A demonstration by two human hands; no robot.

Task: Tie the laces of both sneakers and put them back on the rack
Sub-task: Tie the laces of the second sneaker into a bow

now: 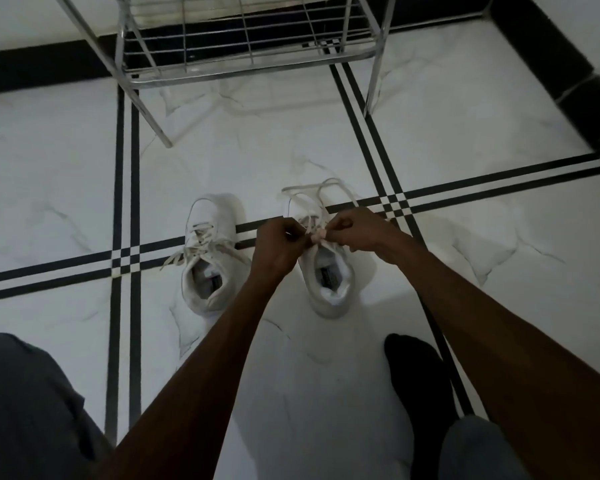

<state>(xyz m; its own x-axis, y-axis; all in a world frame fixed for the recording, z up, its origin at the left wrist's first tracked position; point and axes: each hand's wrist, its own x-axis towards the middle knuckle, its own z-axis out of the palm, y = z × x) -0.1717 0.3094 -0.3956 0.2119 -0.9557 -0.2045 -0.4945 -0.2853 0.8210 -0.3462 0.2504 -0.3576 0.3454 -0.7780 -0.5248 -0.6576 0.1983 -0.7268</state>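
Grey trouser legs (25, 410) fill the bottom corners, closest to the viewer, and a foot in a black sock (416, 382) rests on the floor beside the right knee. Underneath spreads a white marble-look tiled floor (49, 185) crossed by double black stripes. At the top stands a chrome wire shoe rack (243, 60), its lowest shelf bare, against a white wall with a black skirting. Two bare forearms reach forward from the bottom edge. Two white sneakers sit side by side on the floor in front of the rack, toes pointing towards it. The left sneaker (212, 251) has loose laces trailing to its left side. The right sneaker (329, 271) lies under both hands. The left hand (278, 244) and right hand (357, 230) are each curled closed, pinching the right sneaker's lace (321, 192) over the tongue, fingertips nearly touching; lace loops lie forward over the toe.
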